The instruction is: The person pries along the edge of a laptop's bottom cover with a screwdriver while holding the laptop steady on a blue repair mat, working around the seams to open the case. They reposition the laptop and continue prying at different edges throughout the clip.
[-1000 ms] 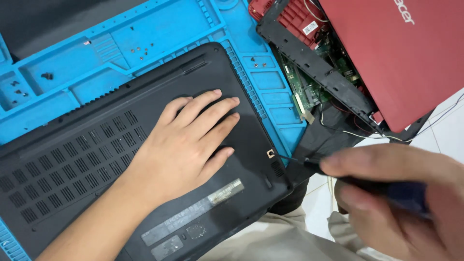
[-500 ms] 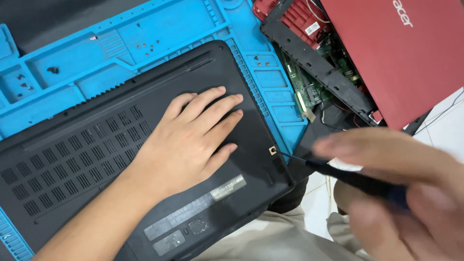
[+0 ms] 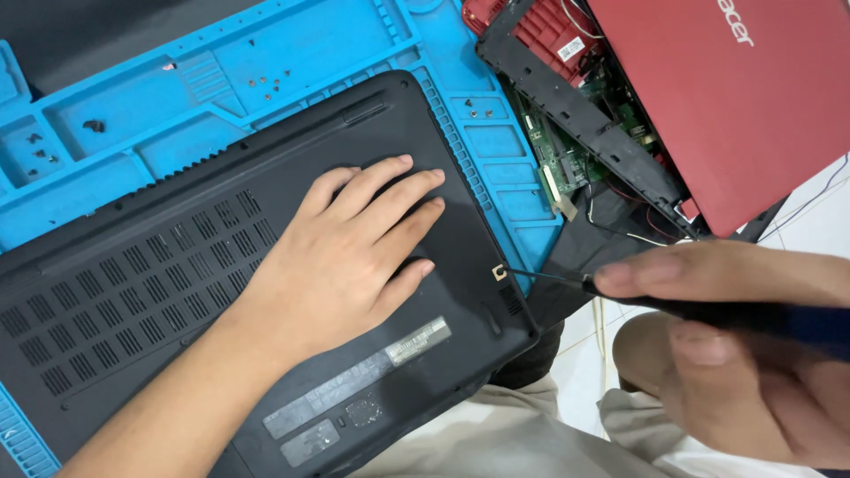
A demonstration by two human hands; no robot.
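A black laptop (image 3: pixel 177 292) lies upside down on a blue work mat (image 3: pixel 292 53). My left hand (image 3: pixel 354 248) rests flat on its bottom cover, fingers spread toward the right edge. My right hand (image 3: pixel 744 345), close to the camera at the lower right, grips a dark screwdriver (image 3: pixel 620 296). The thin shaft points left and its tip sits at a small screw hole (image 3: pixel 499 273) near the laptop's right corner.
A red laptop (image 3: pixel 726 97) lies partly taken apart at the upper right, with a black frame and green circuit board (image 3: pixel 562 164) exposed. Several small screws (image 3: pixel 266 86) sit in the mat's trays. My knees and a white tiled floor show below.
My right hand has pushed the screwdriver leftward, and its tip now meets the screw hole at the laptop's corner. My left hand has stayed flat on the cover.
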